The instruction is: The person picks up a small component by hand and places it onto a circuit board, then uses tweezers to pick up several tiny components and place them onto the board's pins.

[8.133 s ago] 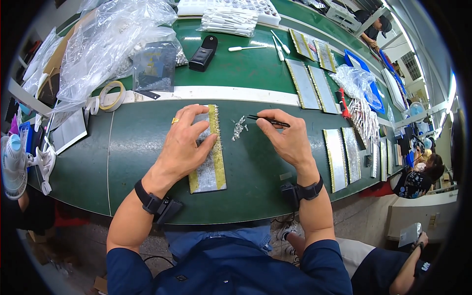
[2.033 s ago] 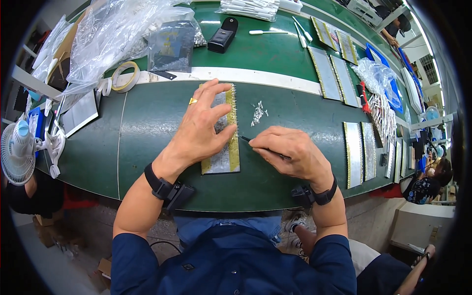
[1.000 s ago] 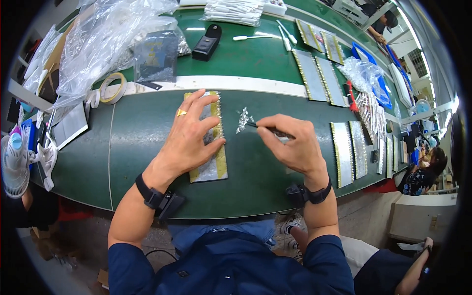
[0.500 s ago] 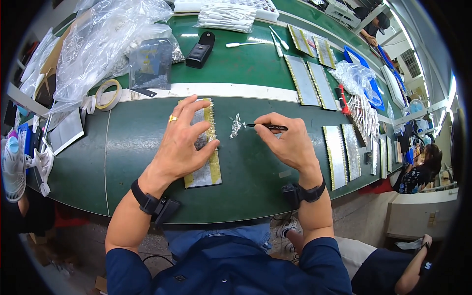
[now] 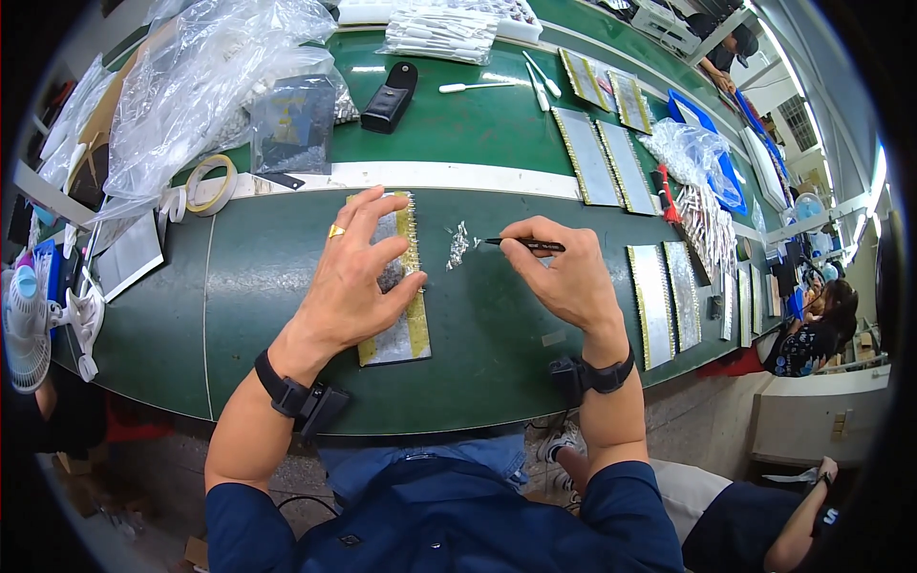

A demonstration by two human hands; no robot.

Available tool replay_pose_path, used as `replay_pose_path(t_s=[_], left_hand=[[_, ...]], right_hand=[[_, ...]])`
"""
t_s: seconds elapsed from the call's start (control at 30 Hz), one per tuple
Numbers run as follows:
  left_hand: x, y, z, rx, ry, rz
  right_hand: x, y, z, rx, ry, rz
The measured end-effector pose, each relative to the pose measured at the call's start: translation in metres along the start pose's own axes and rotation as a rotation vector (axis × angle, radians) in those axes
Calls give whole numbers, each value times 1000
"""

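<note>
My left hand (image 5: 358, 267) lies over a flat grey plate (image 5: 392, 346) with yellow tape along its sides. Its fingers are spread, and the thumb and forefinger reach the right edge, where a row of small metal pins (image 5: 413, 229) runs. Part of the plate is hidden under the palm. To the right, my right hand (image 5: 564, 272) is closed in a pinch on black tweezers (image 5: 525, 244). Their tip points left at a small pile of tiny silvery metal pieces (image 5: 458, 246) on the green table. Whether the tip grips a piece is too small to tell.
Several similar plates (image 5: 651, 301) lie at the right, some further back (image 5: 585, 153). White swabs (image 5: 475, 87), a black case (image 5: 390, 97), tape rolls (image 5: 211, 185) and a clear plastic bag (image 5: 191, 105) are beyond. A small fan (image 5: 29, 325) stands far left. Other people are at the right.
My right hand has shifted slightly right with the tweezers, drawing the tip a little back from the loose pieces. My left hand stays in place on the plate.
</note>
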State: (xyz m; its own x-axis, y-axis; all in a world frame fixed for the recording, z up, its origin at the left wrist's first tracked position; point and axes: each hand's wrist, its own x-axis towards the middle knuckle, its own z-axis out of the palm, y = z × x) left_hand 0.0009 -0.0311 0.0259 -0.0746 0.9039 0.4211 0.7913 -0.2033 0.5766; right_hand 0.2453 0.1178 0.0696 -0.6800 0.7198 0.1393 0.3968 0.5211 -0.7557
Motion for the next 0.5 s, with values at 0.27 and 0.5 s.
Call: replay_pose_path(t_s=[0.27, 0.5], left_hand=[[0, 0, 0, 1, 0, 1], [-1, -1, 0, -9, -5, -4]], right_hand=[[-1, 1, 1, 43, 55, 4], [2, 1, 1, 22, 28, 29]])
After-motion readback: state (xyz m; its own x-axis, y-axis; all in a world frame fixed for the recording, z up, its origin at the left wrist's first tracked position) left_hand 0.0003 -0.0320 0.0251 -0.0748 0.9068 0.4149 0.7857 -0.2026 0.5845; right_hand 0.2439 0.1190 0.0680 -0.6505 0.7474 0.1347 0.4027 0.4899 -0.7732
